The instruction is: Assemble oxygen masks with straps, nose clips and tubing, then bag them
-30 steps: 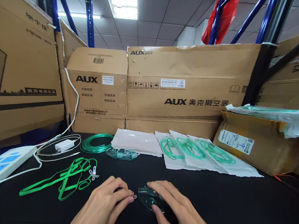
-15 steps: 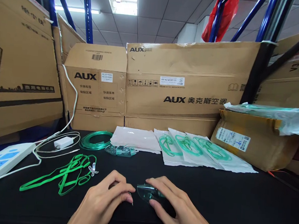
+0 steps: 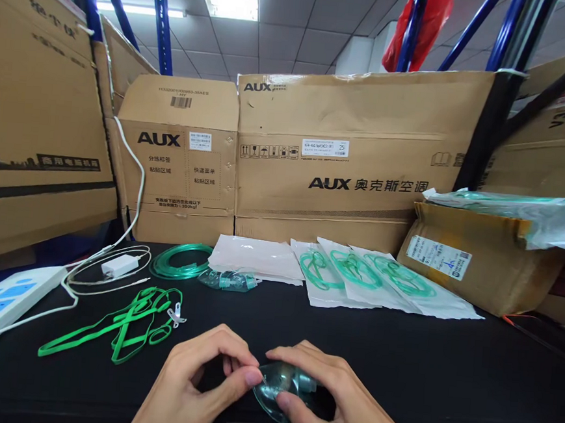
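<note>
A clear green oxygen mask (image 3: 276,388) lies on its side near the table's front edge. My right hand (image 3: 330,388) is closed around it, fingers over the top and thumb on the near side. My left hand (image 3: 210,378) pinches thumb and forefinger at the mask's left edge. Between those fingertips is a thin metal nose clip, mostly hidden now. More small silvery nose clips (image 3: 176,316) lie to the left, beside a tangle of green elastic straps (image 3: 124,323).
Behind are a coiled green tube (image 3: 180,262), another clear mask (image 3: 231,281), white pouches (image 3: 256,259) and several bags with green tubing (image 3: 356,273). A power strip (image 3: 8,304) and white charger (image 3: 120,265) sit left. Cardboard boxes (image 3: 336,157) wall the back; an open carton (image 3: 484,260) stands right.
My left hand has moved right and brought the nose clip against the mask's edge. The mask has turned in my right hand, showing more of its shell. The camera view has shifted slightly.
</note>
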The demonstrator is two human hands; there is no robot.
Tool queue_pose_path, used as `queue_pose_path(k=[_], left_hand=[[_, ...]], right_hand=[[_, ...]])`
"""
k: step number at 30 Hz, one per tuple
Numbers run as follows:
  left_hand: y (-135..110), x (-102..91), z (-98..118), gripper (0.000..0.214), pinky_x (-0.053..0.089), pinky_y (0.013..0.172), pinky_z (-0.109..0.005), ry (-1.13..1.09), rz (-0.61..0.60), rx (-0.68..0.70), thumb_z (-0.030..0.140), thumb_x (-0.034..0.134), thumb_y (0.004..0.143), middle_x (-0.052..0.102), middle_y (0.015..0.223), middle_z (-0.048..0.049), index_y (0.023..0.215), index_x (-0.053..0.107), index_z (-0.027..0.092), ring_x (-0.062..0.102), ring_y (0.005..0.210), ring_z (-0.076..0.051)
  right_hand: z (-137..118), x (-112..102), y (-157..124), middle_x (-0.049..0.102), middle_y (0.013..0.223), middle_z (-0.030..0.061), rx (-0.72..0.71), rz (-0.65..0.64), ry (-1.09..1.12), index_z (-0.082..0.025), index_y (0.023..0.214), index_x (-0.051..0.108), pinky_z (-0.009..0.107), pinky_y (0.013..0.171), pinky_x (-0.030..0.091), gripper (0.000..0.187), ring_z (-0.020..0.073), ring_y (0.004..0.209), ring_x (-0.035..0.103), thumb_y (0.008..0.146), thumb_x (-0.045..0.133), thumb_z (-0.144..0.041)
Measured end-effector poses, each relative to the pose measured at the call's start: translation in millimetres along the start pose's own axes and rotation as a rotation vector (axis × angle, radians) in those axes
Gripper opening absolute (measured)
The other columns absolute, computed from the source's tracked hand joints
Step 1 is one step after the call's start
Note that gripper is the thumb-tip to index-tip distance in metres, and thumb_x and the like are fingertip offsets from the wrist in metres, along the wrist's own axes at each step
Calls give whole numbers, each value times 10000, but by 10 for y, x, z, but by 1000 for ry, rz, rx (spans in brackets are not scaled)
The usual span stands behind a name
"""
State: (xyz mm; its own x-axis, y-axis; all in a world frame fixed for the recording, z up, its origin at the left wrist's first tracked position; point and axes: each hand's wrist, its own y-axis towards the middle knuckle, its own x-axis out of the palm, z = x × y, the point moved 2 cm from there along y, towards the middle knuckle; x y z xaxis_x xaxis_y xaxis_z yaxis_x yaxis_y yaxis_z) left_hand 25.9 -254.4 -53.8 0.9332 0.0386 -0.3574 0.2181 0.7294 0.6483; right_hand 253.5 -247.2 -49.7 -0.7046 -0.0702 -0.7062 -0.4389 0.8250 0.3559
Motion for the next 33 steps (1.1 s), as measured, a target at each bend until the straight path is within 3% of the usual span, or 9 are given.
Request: queue_pose_path(k=[5, 8, 11, 19, 26, 30, 33], left_hand=[[3, -5, -56, 239, 590, 760, -261, -52, -72, -97, 450, 733, 982, 757, 865, -41, 926, 811, 231, 716, 806, -182], [13, -29, -95, 192, 591, 765, -248, -9, -164, -88, 435, 710, 1004, 758, 879, -20, 1027, 825, 283, 715, 812, -171], [18, -26, -113, 189, 583, 779, -231, 14, -232, -37, 413, 666, 1036, 744, 900, -5, 1009, 823, 312, 710, 834, -158], [10, 17, -74, 149, 557, 844, -214, 49, -280, -35, 284, 690, 1024, 706, 1059, 1, 1059, 816, 356, 715, 951, -147], [8, 23, -116, 232, 536, 890, -208, -67, -254, -67, 172, 748, 937, 741, 1037, 17, 1092, 799, 337, 712, 967, -142], [-2, 44, -133, 162, 551, 869, -226, -168, -129, -258, 249, 784, 896, 704, 1018, 1, 1055, 761, 271, 684, 939, -161], [-6, 59, -125, 198, 551, 780, -227, -219, -19, -432, 348, 817, 858, 666, 897, 14, 909, 675, 219, 668, 840, -165]], right_hand=[[-4, -30, 1, 792, 1288, 23, -12, 0, 20, -356, 1297, 754, 412, 1097, 559, 392, 278, 1275, 698, 907, 763, -320], [-13, -54, -13, 798, 1267, 21, -11, -2, 37, -361, 1290, 758, 397, 1085, 563, 375, 271, 1256, 708, 917, 759, -328], [-49, -73, -14, 802, 1246, 13, -17, -10, 59, -356, 1282, 763, 357, 1067, 567, 375, 253, 1227, 721, 913, 761, -289], [-133, -106, 15, 814, 1166, -3, -48, -67, 76, -333, 1283, 764, 281, 1001, 573, 415, 209, 1108, 755, 896, 760, -185], [-166, -111, 59, 823, 1109, -6, -91, -106, 64, -323, 1260, 771, 272, 977, 585, 407, 210, 1073, 763, 893, 751, -148], [-128, -81, 34, 806, 1187, -3, -119, -69, 83, -336, 1271, 750, 286, 1019, 568, 431, 220, 1133, 745, 880, 768, -154], [-63, -23, 10, 775, 1268, 15, -180, -7, 125, -323, 1325, 691, 277, 1024, 564, 489, 220, 1166, 733, 879, 749, -129]])
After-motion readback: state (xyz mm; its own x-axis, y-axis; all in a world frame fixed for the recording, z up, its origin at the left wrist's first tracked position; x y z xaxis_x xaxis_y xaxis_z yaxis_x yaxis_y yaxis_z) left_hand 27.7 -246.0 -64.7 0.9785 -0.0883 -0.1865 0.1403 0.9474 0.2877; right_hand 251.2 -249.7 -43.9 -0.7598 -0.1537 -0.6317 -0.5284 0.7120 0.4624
